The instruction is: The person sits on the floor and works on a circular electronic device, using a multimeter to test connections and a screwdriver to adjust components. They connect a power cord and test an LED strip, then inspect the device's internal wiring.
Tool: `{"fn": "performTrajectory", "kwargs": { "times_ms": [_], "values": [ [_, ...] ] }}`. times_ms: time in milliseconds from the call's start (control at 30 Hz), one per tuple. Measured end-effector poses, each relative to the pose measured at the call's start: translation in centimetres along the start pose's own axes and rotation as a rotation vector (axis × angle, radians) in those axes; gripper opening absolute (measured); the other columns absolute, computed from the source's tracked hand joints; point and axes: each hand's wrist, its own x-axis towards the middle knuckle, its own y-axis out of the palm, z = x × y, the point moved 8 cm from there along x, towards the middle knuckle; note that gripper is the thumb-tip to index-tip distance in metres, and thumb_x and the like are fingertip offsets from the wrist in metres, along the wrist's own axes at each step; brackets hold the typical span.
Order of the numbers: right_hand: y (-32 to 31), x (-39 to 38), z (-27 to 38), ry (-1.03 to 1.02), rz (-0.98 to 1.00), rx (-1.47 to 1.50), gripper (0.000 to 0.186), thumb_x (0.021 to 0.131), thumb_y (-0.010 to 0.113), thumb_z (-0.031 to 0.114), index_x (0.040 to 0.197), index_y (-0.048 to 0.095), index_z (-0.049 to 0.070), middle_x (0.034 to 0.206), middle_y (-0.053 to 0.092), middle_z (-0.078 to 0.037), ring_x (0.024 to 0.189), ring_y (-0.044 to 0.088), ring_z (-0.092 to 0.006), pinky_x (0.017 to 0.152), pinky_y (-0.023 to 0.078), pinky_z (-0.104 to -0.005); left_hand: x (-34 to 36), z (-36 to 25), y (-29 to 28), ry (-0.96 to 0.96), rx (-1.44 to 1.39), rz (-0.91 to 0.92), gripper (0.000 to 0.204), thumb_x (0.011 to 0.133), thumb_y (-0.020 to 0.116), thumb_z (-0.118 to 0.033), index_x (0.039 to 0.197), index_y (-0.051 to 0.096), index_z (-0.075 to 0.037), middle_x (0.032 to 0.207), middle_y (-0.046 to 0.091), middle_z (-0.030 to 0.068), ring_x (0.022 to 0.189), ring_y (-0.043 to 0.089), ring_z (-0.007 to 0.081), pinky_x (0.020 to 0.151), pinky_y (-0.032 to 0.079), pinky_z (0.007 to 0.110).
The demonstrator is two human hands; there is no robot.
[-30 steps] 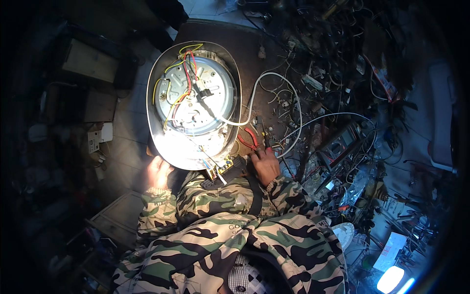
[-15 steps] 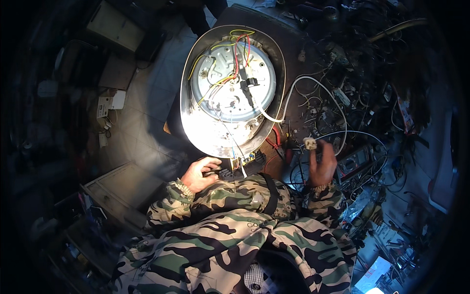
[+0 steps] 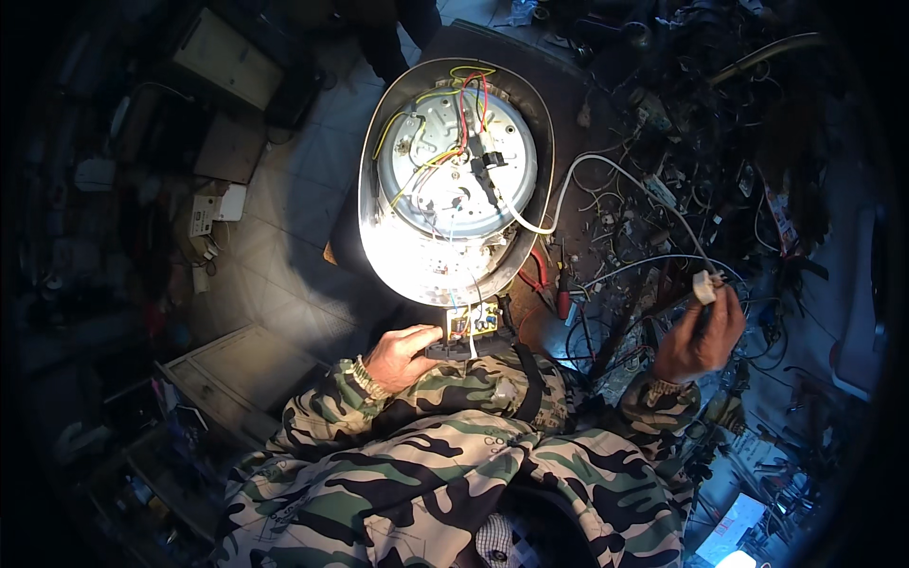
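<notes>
A wide oval metal appliance housing (image 3: pixel 543 114) stands open in front of me. Inside is a round metal base plate (image 3: pixel 507 189) crossed by red, yellow and dark wires. A black connector (image 3: pixel 482 172) on the plate joins a white power cord (image 3: pixel 606 157), which loops off to the right. My right hand (image 3: pixel 703 339) is closed, pinching the cord's pale plug (image 3: pixel 703 287) between its fingertips. My left hand (image 3: pixel 402 358) is closed on the left end of a black plastic panel (image 3: pixel 488 347). That panel carries a small circuit board (image 3: pixel 471 323), wired to the housing.
Loose wires and small parts cover the dark bench on the right. Red-handled pliers (image 3: pixel 538 272) and a red-handled screwdriver (image 3: pixel 563 295) lie beside the housing. A wooden cabinet (image 3: pixel 241 374) stands at left. A person's legs (image 3: pixel 383 47) show at the far side.
My right hand has moved right with the plug, drawing the cord's loop outward. My left hand has shifted right and closed on the panel's end.
</notes>
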Motion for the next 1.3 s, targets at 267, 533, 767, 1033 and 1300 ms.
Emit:
{"fn": "performTrajectory", "kwargs": {
  "times_ms": [267,533,767,1033,1300],
  "values": [
    [-4.5,1.9,-6.3,0.47,-0.262,0.404,0.025,0.101,0.059,0.012,0.12,0.062,-0.004,0.115,0.068,-0.019,0.093,0.067,-0.0224,0.086,0.055,-0.0334,-1.7,-4.4,-7.0,0.021,-0.13,-0.133,0.038,0.087,0.078,-0.015,0.115,0.064,0.006,0.102,0.071,0.0184,0.089,0.071,0.0271,0.081,0.055,0.033],
    [-12.2,6.5,-6.4,0.042,-0.47,-0.126,0.021,0.101,0.058,0.018,0.102,0.065,-0.002,0.097,0.07,-0.016,0.086,0.068,-0.022,0.077,0.056,-0.0327,-5.5,1.6,-9.0,-0.102,-0.958,-0.431,0.04,0.095,0.072,-0.023,0.121,0.059,0.004,0.096,0.065,0.0055,0.08,0.06,0.01,0.072,0.049,0.025],
    [-14.2,7.7,-7.3,0.153,-0.372,-0.267,0.033,0.105,0.051,0.031,0.107,0.063,0.001,0.083,0.069,-0.005,0.067,0.064,-0.0127,0.058,0.048,-0.0233,-4.0,2.7,-7.3,-0.055,-1.445,-0.565,0.027,0.101,0.06,-0.018,0.121,0.056,0.0,0.112,0.066,0.0123,0.099,0.068,0.0235,0.087,0.06,0.044],
    [-8.1,4.0,-16.8,0.842,-0.016,1.049,0.036,0.106,0.05,0.031,0.123,0.058,0.0,0.089,0.063,-0.008,0.057,0.044,-0.0091,0.057,0.039,-0.0196,-2.0,1.9,-5.7,-0.045,-1.428,-0.559,0.029,0.104,0.055,-0.02,0.125,0.053,0.0,0.111,0.066,0.0147,0.098,0.067,0.0247,0.087,0.059,0.041],
    [-14.5,6.4,-18.7,0.587,-0.013,1.335,0.04,0.105,0.053,0.03,0.133,0.052,0.001,0.093,0.064,-0.009,0.064,0.052,-0.0085,0.058,0.042,-0.0212,-1.9,1.1,-7.3,-0.034,-1.35,-0.561,0.029,0.099,0.063,-0.019,0.119,0.059,0.002,0.11,0.065,0.0099,0.102,0.064,0.0202,0.096,0.052,0.038]
  ]
}}
